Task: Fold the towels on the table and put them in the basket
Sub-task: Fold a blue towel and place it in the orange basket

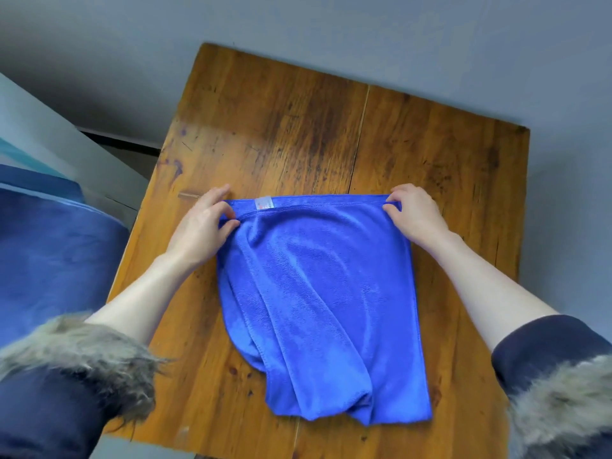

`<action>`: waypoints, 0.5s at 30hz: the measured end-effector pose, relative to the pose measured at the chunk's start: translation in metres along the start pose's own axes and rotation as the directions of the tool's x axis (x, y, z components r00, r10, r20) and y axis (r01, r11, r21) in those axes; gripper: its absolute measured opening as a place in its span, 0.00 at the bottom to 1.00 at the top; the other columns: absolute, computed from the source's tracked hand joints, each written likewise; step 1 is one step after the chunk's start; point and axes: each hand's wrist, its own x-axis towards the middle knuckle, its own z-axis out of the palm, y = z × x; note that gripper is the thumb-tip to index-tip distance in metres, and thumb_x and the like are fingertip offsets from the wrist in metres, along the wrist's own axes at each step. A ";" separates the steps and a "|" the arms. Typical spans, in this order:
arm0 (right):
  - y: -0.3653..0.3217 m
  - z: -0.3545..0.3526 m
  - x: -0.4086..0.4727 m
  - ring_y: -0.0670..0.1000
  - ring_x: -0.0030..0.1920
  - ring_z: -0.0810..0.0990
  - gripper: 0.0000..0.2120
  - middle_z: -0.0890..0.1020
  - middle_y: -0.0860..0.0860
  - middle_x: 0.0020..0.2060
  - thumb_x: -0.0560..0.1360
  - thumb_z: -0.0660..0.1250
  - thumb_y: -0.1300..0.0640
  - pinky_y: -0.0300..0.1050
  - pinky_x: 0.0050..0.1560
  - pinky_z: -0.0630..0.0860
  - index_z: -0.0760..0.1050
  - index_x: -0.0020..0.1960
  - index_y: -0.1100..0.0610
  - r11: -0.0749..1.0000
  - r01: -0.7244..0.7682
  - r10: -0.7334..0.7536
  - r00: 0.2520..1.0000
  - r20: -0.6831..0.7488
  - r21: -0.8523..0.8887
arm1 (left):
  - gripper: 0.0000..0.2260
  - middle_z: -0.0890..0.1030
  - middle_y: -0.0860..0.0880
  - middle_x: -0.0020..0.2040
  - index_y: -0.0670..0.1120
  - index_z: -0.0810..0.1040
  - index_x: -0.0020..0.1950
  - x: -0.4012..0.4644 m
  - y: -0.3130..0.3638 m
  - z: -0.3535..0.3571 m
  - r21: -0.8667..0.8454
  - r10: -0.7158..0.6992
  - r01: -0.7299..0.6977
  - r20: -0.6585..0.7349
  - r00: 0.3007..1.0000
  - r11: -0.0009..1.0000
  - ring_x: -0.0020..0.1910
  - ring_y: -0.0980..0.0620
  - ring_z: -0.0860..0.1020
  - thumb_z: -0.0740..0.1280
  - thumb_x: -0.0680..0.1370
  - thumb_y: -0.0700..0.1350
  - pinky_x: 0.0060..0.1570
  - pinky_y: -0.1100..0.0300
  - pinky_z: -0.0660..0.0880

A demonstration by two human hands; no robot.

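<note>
Fur-trimmed dark navy cuffs sit closest to you, one on each forearm, pushed back so both forearms are bare as they reach out over the wooden table. Item one, the table: brown planks with a seam running front to back, dark stains and scuffs across the far half. Item two, the blue towel: it lies on the near half of the table, doubled over on itself, its far hem drawn straight between your hands, its near end bunched in loose folds just short of the table's near edge. A small white label shows at the far hem, toward the towel's left corner. Item three, your left hand: it pinches the towel's far left corner, thumb and fingers curled on the cloth. Item four, your right hand: it pinches the far right corner in the same way, fingertips tucked over the hem. Both hands rest low at the table's surface. Item five, a blue upholstered surface stands left of the table, beside its left edge. Item six, grey floor surrounds the table on its far and right sides.
</note>
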 end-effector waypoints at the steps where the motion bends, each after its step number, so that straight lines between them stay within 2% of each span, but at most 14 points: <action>1: 0.000 0.001 0.000 0.56 0.63 0.70 0.12 0.74 0.57 0.62 0.78 0.61 0.58 0.46 0.61 0.67 0.77 0.56 0.63 1.000 0.008 -0.008 1.000 0.009 -0.008 | 0.03 0.72 0.42 0.68 0.40 0.77 0.43 -0.002 0.001 0.001 0.004 0.025 -0.025 0.010 1.000 1.000 0.66 0.43 0.71 0.70 0.73 0.39 0.64 0.52 0.68; 5: -0.002 0.002 0.001 0.57 0.61 0.69 0.13 0.74 0.56 0.59 0.79 0.60 0.54 0.52 0.59 0.67 0.77 0.57 0.59 0.990 0.030 -0.026 0.999 0.030 -0.141 | 0.03 0.77 0.42 0.58 0.41 0.78 0.43 -0.007 0.004 0.006 0.021 0.020 -0.020 -0.010 1.000 1.000 0.56 0.39 0.73 0.70 0.73 0.40 0.55 0.48 0.68; 9: -0.005 0.001 0.002 0.57 0.60 0.68 0.14 0.76 0.57 0.57 0.79 0.57 0.52 0.54 0.59 0.66 0.77 0.57 0.57 0.973 0.028 -0.005 0.995 0.099 -0.229 | 0.04 0.75 0.49 0.49 0.47 0.78 0.42 0.000 0.010 0.000 -0.003 -0.078 0.078 0.008 0.997 0.997 0.53 0.45 0.68 0.69 0.74 0.46 0.51 0.53 0.61; 11: -0.006 0.004 -0.001 0.57 0.60 0.69 0.14 0.75 0.57 0.57 0.78 0.58 0.52 0.53 0.58 0.67 0.77 0.56 0.58 0.979 0.034 -0.010 0.993 0.120 -0.201 | 0.05 0.73 0.50 0.47 0.49 0.76 0.41 0.005 0.015 -0.005 -0.092 -0.133 0.143 0.105 0.986 0.985 0.52 0.48 0.68 0.69 0.74 0.47 0.51 0.57 0.60; 13: -0.007 0.005 -0.005 0.56 0.60 0.70 0.13 0.73 0.57 0.58 0.78 0.59 0.54 0.49 0.58 0.68 0.77 0.55 0.59 0.997 -0.006 0.017 0.988 0.153 -0.072 | 0.06 0.72 0.47 0.48 0.49 0.75 0.39 0.009 0.019 -0.011 -0.242 -0.188 0.229 0.182 0.965 0.943 0.48 0.50 0.71 0.71 0.73 0.45 0.48 0.60 0.65; 15: -0.008 0.001 -0.008 0.57 0.59 0.70 0.12 0.73 0.57 0.58 0.78 0.59 0.54 0.49 0.58 0.68 0.77 0.54 0.59 0.999 -0.049 0.048 0.982 0.182 -0.001 | 0.07 0.73 0.47 0.44 0.48 0.75 0.38 0.011 0.024 -0.016 -0.352 -0.245 0.315 0.228 0.942 0.882 0.39 0.53 0.71 0.71 0.73 0.45 0.39 0.62 0.66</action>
